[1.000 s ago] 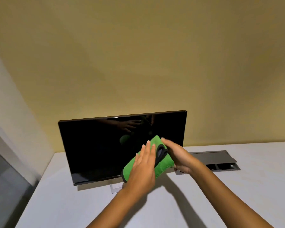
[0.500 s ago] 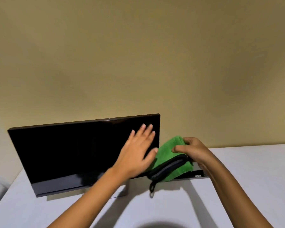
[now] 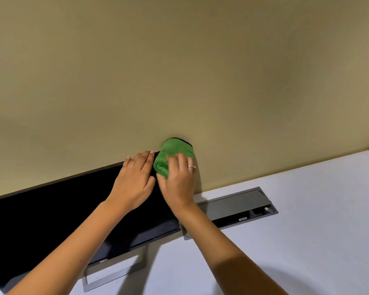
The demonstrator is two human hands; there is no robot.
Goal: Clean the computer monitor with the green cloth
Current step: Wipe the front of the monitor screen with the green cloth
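Bunched green microfibre cloth sits at frame centre, at the upper right corner of the black flat-screen Dell monitor. Right hand grips cloth, ring visible. Left hand flat, fingers straight, pressing the screen beside it. Monitor stands on white desk, grey cable tray right.

The monitor stands upright on a grey stand near the desk's back edge, its screen black and dark. The green cloth, bunched with a black trim, sits against the monitor's top right corner.
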